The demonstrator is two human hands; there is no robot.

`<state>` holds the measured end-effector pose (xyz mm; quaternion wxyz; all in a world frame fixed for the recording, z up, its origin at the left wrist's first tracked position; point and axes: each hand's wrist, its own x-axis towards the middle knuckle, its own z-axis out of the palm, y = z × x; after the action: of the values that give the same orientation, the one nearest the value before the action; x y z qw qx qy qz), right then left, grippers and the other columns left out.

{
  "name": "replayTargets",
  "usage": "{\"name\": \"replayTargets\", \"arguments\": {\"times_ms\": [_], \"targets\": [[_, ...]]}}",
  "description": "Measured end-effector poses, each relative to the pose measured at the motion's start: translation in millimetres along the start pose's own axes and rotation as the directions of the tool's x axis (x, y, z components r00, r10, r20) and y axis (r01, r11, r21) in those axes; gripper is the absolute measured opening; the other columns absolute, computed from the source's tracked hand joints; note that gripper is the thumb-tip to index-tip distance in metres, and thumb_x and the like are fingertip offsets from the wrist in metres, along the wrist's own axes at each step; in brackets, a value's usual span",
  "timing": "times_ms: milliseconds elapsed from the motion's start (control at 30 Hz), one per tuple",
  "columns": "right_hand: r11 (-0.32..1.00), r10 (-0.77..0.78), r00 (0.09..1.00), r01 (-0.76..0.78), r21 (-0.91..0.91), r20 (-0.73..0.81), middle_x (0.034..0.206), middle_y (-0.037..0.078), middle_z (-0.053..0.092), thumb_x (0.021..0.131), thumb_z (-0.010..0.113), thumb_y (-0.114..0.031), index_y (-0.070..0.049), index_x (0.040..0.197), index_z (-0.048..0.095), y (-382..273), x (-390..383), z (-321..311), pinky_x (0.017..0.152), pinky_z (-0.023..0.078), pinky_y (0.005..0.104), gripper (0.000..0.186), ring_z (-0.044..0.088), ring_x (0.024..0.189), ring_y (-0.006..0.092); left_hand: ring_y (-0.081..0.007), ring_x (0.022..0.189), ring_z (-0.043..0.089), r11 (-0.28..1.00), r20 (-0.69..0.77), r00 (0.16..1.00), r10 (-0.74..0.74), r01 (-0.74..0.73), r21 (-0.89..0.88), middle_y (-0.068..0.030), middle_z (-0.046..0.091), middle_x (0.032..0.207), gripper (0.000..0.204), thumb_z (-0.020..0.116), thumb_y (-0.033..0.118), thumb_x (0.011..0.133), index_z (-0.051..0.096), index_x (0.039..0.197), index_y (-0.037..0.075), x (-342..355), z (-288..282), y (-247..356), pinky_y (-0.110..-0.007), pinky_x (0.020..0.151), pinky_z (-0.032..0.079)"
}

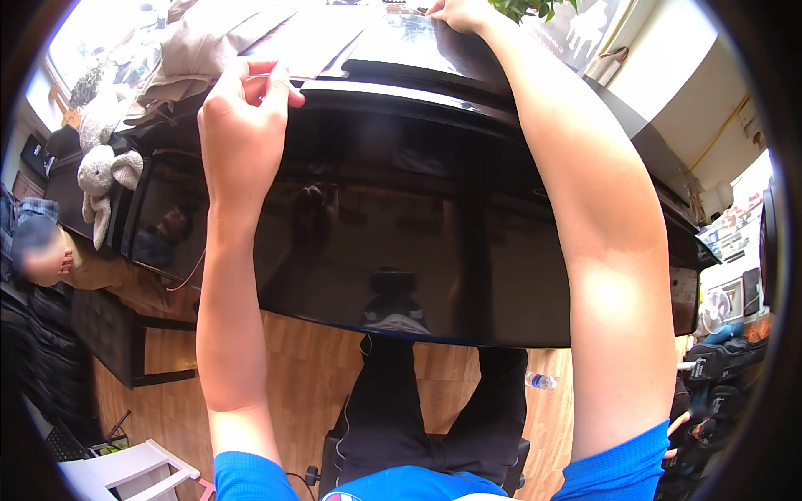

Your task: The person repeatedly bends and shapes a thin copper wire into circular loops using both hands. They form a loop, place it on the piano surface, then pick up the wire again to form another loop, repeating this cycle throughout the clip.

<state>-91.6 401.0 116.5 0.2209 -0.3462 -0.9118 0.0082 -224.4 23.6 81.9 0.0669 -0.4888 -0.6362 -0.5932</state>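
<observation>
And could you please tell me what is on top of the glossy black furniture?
Beige cloth and pale sheets lie there, near the left hand. What the cloth covers cannot be seen.

Polished panel (493, 259): glossy black. Plush rabbit (98, 169): pale grey. Rumpled cloth (196, 52): beige. Plant leaves (535, 8): bright green. Sleeve (245, 473): vivid blue. Trousers (380, 409): black. Floor (309, 367): warm brown, wood-grain planks. Tufted bench (102, 332): black, grid-patterned.

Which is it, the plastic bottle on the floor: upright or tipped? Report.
Tipped: the bottle shows its long side, lying along the floor.
</observation>
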Motion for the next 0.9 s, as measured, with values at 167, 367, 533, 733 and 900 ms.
{"name": "replayTargets", "arguments": {"times_ms": [167, 367, 533, 733, 900], "targets": [[0.990, 0.092, 0.996, -0.093, 0.106, 0.014, 0.098, 0.015, 0.074, 0.086, 0.066, -0.018, -0.010, 0.095, 0.078, -33.4, -6.4, 6.8, 0.084, 0.055, 0.0386, 0.017, 0.071, 0.092, 0.0276, -0.0124, 0.062, 0.065, 0.991, 0.042, 0.999, -0.023, 0.018, 0.133, -0.0070, 0.073, 0.075, 0.023, 0.064, 0.019, 0.095, 0.069, 0.104, -0.001, 10.5, -12.8, -16.3, -0.028, 0.059, 0.049], [0.968, 0.244, 0.959, -0.231, 0.103, -0.144, 0.103, 0.014, 0.073, 0.091, 0.060, -0.018, -0.009, 0.095, 0.078, -75.2, -43.8, -7.5, 0.085, 0.054, 0.0376, 0.021, 0.071, 0.096, 0.0280, -0.0222, 0.065, 0.067, 0.940, 0.096, 0.987, -0.130, 0.092, 0.328, -0.0115, 0.072, 0.079, 0.019, 0.069, 0.021, 0.090, 0.073, 0.099, 0.005, -0.5, -19.0, 12.8, -0.034, 0.066, 0.052], [0.960, 0.152, 0.940, -0.214, -0.179, -0.306, 0.105, 0.015, 0.074, 0.093, 0.051, -0.018, -0.010, 0.096, 0.078, -115.9, -94.5, -30.1, 0.087, 0.055, 0.0389, 0.028, 0.071, 0.101, 0.0297, -0.0193, 0.068, 0.065, 0.936, 0.108, 0.994, -0.019, -0.020, 0.351, -0.0109, 0.071, 0.084, 0.024, 0.067, 0.020, 0.090, 0.073, 0.108, 0.004, -0.6, -13.0, -0.6, -0.033, 0.068, 0.051], [0.987, -0.121, 0.944, 0.147, 0.062, -0.307, 0.092, 0.017, 0.075, 0.091, 0.066, -0.023, -0.006, 0.102, 0.076, -145.7, -148.7, -38.7, 0.079, 0.056, 0.0366, 0.022, 0.073, 0.087, 0.0308, -0.0149, 0.075, 0.073, 0.942, 0.291, 0.900, -0.325, 0.279, 0.188, -0.0155, 0.072, 0.096, 0.030, 0.061, 0.017, 0.097, 0.069, 0.121, 0.001, -0.5, -23.8, 22.9, -0.027, 0.067, 0.059], [0.843, -0.018, 0.978, 0.127, 0.522, -0.209, 0.089, 0.013, 0.075, 0.089, 0.072, -0.035, -0.009, 0.105, 0.076, -179.5, -151.7, -43.6, 0.077, 0.055, 0.0345, 0.031, 0.072, 0.082, 0.0217, -0.0181, 0.083, 0.073, 0.956, 0.367, 0.884, -0.291, 0.279, 0.087, -0.0123, 0.073, 0.101, 0.031, 0.063, 0.017, 0.098, 0.067, 0.121, -0.003, 14.2, -27.7, 1.6, -0.028, 0.074, 0.059]]}}
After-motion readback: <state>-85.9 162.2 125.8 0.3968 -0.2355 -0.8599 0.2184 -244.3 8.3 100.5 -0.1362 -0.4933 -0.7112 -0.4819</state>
